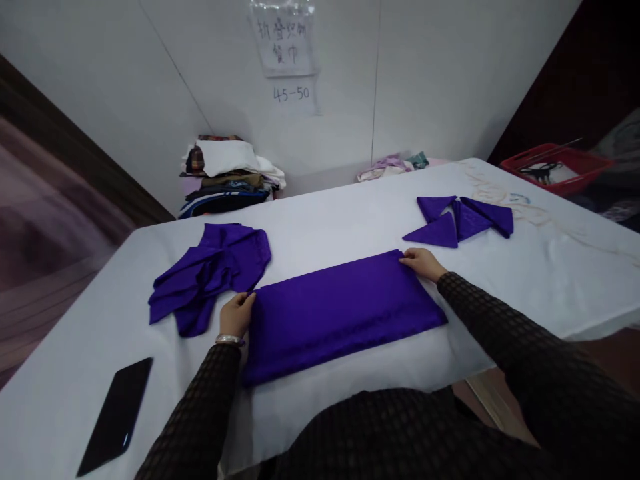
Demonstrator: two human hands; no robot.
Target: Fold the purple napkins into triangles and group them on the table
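Note:
A purple cloth napkin (335, 313) lies in front of me, folded into a long rectangle with its far edge slightly higher on the right. My left hand (237, 315) pinches its far left corner between thumb and fingers. At the far right corner, my right hand (424, 264) grips the edge in the same way. To the left sits a loose, crumpled heap of purple cloth (215, 273), close to my left hand. Beyond my right hand rest several purple pieces folded into triangles (440, 230).
A white cloth covers the table (320, 250). A black phone (117, 413) lies at the front left. Stacked folded clothes (230, 177) stand by the wall, with more fabric (393, 167) farther right. A red basket (555, 170) is at the far right. Handwritten paper signs (287, 53) hang on the wall.

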